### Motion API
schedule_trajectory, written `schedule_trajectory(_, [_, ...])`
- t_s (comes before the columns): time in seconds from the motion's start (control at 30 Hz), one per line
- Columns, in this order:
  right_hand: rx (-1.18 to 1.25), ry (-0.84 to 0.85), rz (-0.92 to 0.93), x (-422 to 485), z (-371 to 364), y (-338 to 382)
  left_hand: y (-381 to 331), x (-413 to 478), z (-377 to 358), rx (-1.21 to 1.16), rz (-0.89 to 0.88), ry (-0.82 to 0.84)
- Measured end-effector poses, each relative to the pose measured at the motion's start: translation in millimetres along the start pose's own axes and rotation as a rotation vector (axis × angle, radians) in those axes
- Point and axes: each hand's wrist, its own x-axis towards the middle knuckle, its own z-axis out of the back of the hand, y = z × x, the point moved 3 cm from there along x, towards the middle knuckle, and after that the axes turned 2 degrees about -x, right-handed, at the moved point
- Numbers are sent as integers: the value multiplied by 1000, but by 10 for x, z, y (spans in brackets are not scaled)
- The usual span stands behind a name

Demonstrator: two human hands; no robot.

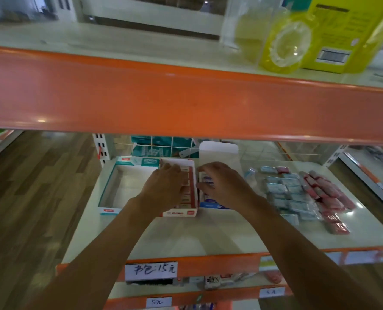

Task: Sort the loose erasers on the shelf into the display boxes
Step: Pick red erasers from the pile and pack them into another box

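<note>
Eraser [206,179] between right fingers [208,168]

Brown wood-plank floor [29,198] surrounds a glossy white shelf [208,233] fronted by orange rails [186,104]

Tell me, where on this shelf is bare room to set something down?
Bare: the front strip of the shelf, between the red box and the orange edge; also inside the teal box. Crowded: the right side, under loose erasers.

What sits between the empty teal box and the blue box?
The red display box, with the left hand resting over it, as the head view shows.
</note>
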Motion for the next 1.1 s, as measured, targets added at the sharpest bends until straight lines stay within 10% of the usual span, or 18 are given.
schedule_trajectory(1.1, [31, -151, -514, -1865, 540, -2558, -2881, 800, -997, -180, -310, 157])
